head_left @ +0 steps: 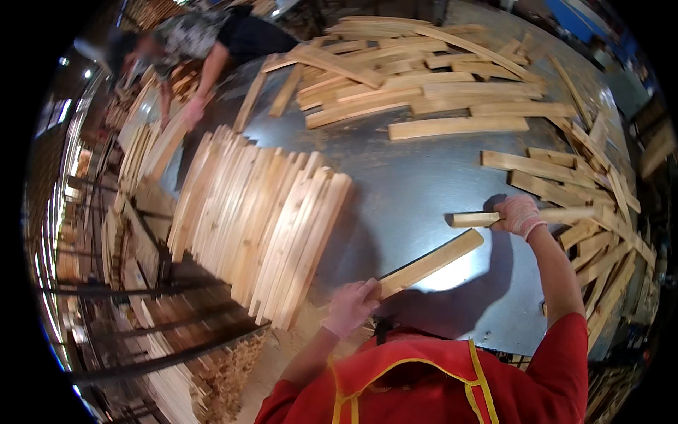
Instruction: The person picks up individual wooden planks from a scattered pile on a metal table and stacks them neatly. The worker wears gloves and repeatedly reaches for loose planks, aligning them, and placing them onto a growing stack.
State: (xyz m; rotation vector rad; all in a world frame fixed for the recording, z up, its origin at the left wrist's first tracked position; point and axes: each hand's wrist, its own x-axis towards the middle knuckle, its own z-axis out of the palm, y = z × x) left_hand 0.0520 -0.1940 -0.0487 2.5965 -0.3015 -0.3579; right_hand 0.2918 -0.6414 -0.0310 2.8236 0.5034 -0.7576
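pale wooden slat, gripped at its near end by the left hand, slants over the metal table; just beyond, the right hand clasps a second strip beside the overlapping pile, which a snag could set sliding.

The left hand holds 1 slat, the right hand 1 board, over a metal table.

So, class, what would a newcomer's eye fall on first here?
Probably the tight row of pale wooden slats at left, and the loose heap of slats across the far part of the metal table. Nearer, the left hand holds one slat; farther right, the right hand grips another slat.
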